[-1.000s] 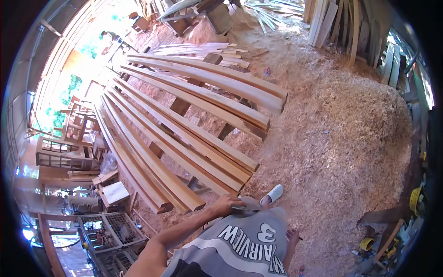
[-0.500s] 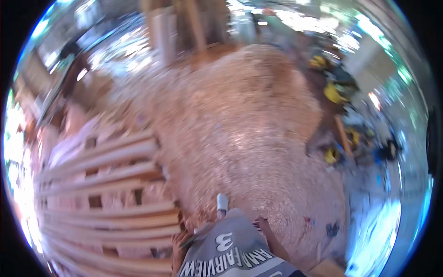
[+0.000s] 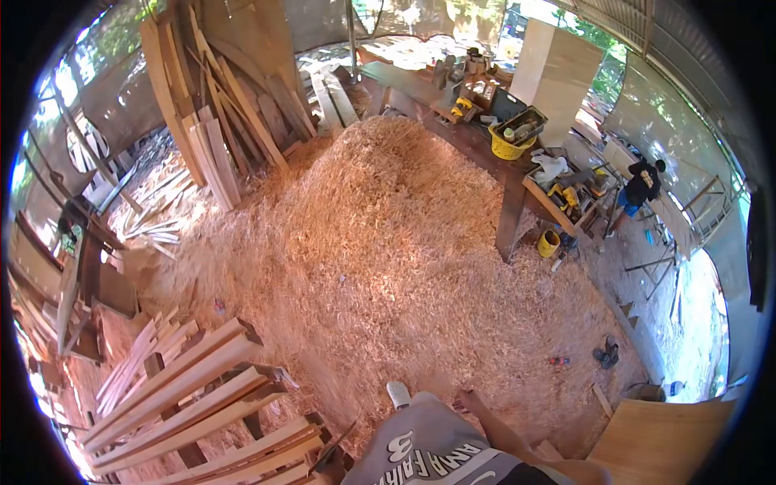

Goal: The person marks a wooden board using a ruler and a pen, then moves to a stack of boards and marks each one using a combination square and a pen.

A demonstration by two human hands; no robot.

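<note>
My left hand (image 3: 330,470) is low in the view, beside the ends of the stacked wooden boards (image 3: 218,428), partly cut off by the bottom edge. It is closed on a thin, dark, flat strip (image 3: 338,444), whose kind I cannot make out. My right hand (image 3: 469,399) hangs beside my grey shirt, above the wood shavings (image 3: 388,283). Its fingers look loosely apart, with nothing visible in them. A white shoe (image 3: 398,394) shows on the shavings ahead of my body.
A tall heap of shavings (image 3: 388,162) rises ahead. Planks (image 3: 214,153) lean behind it. To the right are a yellow basket (image 3: 511,145), a yellow bucket (image 3: 549,243), a tool-filled wooden box (image 3: 558,212) and a person (image 3: 641,187). A plywood sheet (image 3: 663,440) lies at lower right.
The view has swung leftward and steadied, with the surroundings now sharp. The boards appear lower and angled, and my left hand sits nearer the bottom edge. My right hand still hangs at my side.
</note>
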